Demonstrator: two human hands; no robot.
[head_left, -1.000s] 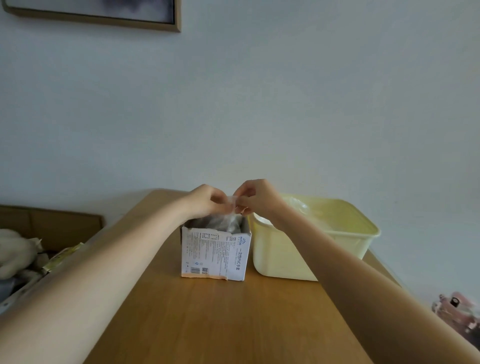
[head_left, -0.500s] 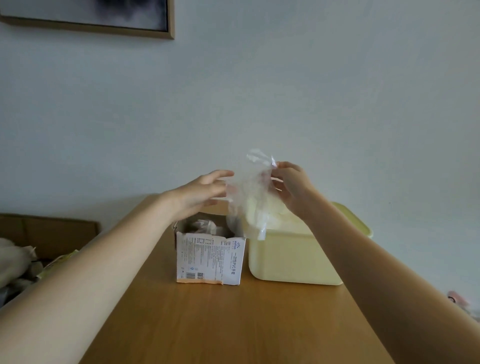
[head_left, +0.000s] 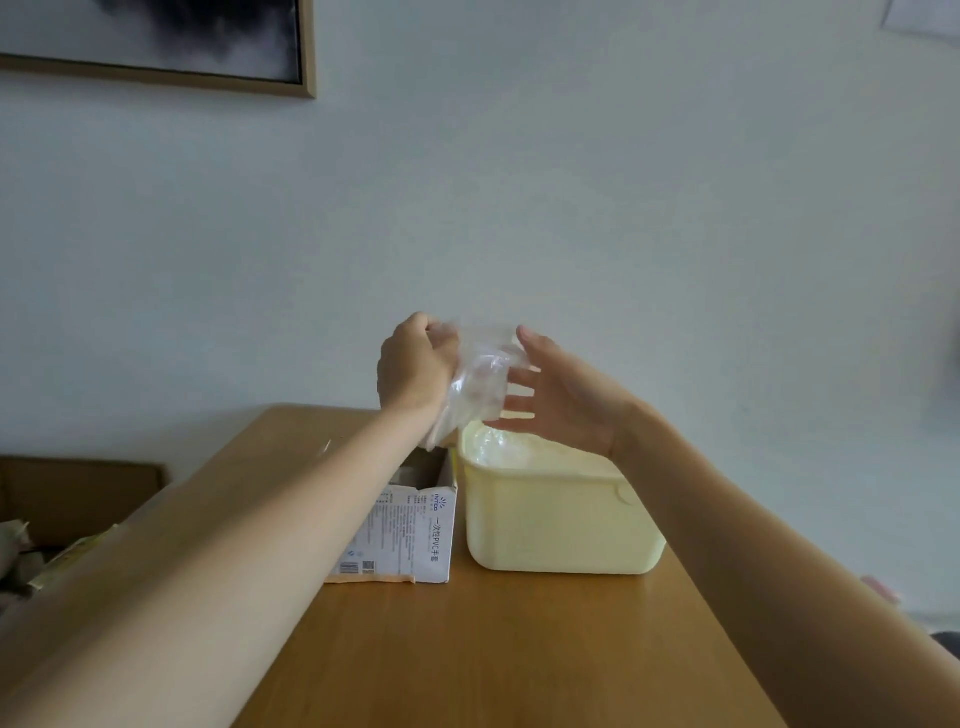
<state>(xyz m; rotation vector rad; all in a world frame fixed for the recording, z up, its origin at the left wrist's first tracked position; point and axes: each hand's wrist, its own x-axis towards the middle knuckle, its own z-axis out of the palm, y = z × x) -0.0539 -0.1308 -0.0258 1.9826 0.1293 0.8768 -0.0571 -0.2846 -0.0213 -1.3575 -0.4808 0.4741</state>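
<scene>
Up above the far end of the table (head_left: 519, 654), the left hand (head_left: 414, 364) was curled into a fist round one edge of a clear plastic glove (head_left: 479, 387), bunching it tight. The right hand (head_left: 569, 402) was just beside it, held nothing, and had its fingers straight and spread toward the film. Touching it or not, I couldn't tell. My guess is that hand was about to go in.

What could go wrong, imo: the film was so thin and crumpled that no opening showed, so spread fingers could jab the side and stretch or rip it. The grip was only at one edge too, so a tug could pull it out of the fist and drop it into the tub below.

The glove itself was see-through and wrinkly, with shiny patches. It hung down from the fist, and its bottom end was just over the rim of the pale yellow tub (head_left: 561, 519). Just beside the tub on the left sat an opened white glove box (head_left: 415, 535) with printed text, partly hidden by the left forearm.
</scene>
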